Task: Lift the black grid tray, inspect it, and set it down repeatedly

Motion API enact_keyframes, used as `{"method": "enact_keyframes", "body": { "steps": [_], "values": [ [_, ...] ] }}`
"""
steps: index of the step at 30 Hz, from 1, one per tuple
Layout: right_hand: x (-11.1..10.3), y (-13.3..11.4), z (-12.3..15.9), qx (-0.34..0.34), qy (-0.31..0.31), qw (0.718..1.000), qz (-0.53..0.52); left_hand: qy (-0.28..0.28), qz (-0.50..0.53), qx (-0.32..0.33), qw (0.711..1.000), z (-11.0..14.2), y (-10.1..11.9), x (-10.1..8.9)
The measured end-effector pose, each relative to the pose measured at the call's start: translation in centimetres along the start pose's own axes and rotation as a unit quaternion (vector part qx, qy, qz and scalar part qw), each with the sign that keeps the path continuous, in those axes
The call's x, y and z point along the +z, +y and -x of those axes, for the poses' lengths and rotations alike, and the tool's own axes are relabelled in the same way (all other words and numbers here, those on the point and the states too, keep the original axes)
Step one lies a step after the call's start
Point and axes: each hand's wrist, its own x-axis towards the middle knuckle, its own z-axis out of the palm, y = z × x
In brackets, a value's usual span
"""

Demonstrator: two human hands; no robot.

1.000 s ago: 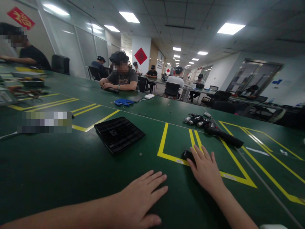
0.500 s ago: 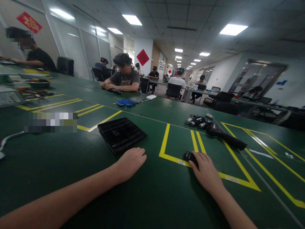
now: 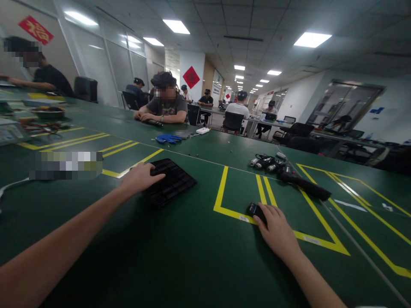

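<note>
Two hands down: our left hand (image 3: 140, 177) reaches onto the black panel (image 3: 176, 179), thumb apart from fingers; our right hand (image 3: 278, 226) rests, fingers together, over a black mouse (image 3: 253, 209) at the yellow tape (image 3: 220, 196). Clamped? We can't tell. Beyond, a blue glove (image 3: 167, 138) lies on the desk (image 3: 192, 252).

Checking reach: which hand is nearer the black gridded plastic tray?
Left. Left hand overlaps the left edge of the tray; right hand is farther right, on a small black oblong object.
</note>
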Motion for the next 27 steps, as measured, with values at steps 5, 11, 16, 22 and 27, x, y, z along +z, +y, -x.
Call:
{"method": "enact_keyframes", "body": {
  "steps": [5,11,16,22,27],
  "values": [
    [0.1,0.0,0.0,0.006,-0.002,1.000,-0.018,-0.081,-0.293,0.097,0.948,-0.8,-1.1,0.5],
    [0.6,0.5,-0.2,0.003,0.018,0.997,-0.076,-0.104,-0.361,0.141,0.916,0.1,-0.3,0.4],
    [0.4,-2.0,0.9,-0.018,0.023,0.980,-0.199,-0.060,-0.288,0.193,0.936,2.7,1.6,1.4],
    [2.2,-6.6,3.3,-0.149,0.036,0.925,-0.348,-0.093,-0.067,0.302,0.947,9.5,6.3,3.9],
    [3.7,-7.3,2.6,-0.172,0.023,0.925,-0.338,-0.165,0.057,0.354,0.919,13.4,7.0,6.0]
  ]
}}
